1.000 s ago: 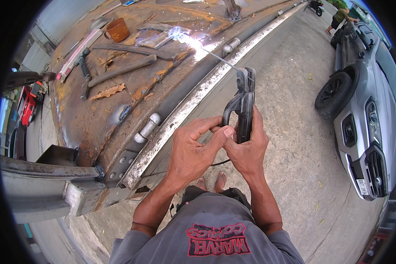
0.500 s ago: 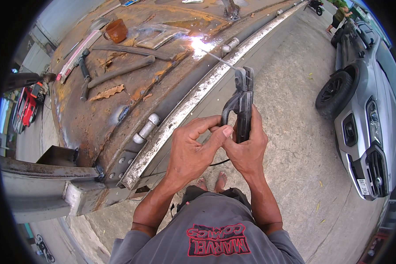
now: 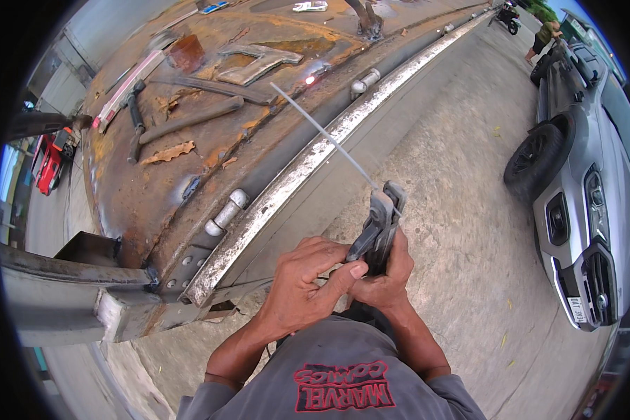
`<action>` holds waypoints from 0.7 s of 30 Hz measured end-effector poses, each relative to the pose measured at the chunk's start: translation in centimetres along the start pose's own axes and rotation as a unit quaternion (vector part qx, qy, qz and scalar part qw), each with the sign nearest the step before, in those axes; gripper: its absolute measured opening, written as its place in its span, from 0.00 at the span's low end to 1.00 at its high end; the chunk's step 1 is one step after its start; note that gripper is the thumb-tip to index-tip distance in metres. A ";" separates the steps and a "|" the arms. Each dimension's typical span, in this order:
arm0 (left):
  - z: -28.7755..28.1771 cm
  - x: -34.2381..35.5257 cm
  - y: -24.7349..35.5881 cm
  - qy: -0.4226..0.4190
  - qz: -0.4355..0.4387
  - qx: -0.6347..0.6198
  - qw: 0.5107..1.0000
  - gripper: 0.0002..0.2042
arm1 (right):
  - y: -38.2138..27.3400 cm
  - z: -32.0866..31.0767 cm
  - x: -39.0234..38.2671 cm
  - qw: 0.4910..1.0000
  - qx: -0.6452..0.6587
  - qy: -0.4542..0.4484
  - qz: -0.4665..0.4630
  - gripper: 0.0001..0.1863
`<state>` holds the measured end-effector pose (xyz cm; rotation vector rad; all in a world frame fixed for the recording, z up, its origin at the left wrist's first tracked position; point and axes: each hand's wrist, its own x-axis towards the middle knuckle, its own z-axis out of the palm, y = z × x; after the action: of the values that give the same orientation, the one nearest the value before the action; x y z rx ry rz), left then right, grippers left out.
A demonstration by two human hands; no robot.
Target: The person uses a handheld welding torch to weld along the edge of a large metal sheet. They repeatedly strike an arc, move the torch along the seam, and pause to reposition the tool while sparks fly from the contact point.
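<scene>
My right hand (image 3: 387, 283) grips a black welding electrode holder (image 3: 378, 231) in front of my body. The thumb and fingers of my left hand (image 3: 302, 283) are closed against the holder's lever side. From the holder's jaws a long grey welding rod (image 3: 323, 134) slants up and left over the edge of a rusty steel plate (image 3: 154, 185). The rod's tip appears apart from a small glowing orange weld spot (image 3: 309, 80) on the plate. My right fingers are partly hidden behind the holder.
On the plate lie a hammer (image 3: 196, 120), a flat steel bar (image 3: 224, 89), an angular metal piece (image 3: 248, 64) and a rusty mug (image 3: 187, 54). A hinge (image 3: 226, 212) sits along its edge. A silver pickup (image 3: 588, 189) stands right, with a person (image 3: 542, 36) beyond.
The bright arc has gone out, leaving a glowing spot. Both hands have drawn the holder and rod back toward my body, lifting the tip off the weld. The holder's lever now lies closer to its body.
</scene>
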<state>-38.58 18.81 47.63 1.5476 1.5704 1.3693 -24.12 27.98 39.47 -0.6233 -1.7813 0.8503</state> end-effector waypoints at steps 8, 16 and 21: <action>3.1 -2.7 -0.2 0.041 -0.018 0.092 0.995 0.09 | 4.3 -2.4 0.5 0.966 0.120 -0.208 -0.092 0.52; 9.8 -2.5 0.9 0.153 -0.149 0.121 0.969 0.08 | 7.7 -5.9 1.9 0.882 0.215 -0.415 0.064 0.51; 12.1 -2.6 1.8 0.219 -0.199 0.147 0.944 0.07 | 8.6 -6.3 3.8 0.814 0.227 -0.526 0.097 0.49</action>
<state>-26.47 19.43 44.50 1.0211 2.3013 1.3424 -19.35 37.70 36.29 0.0590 -2.3300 1.9527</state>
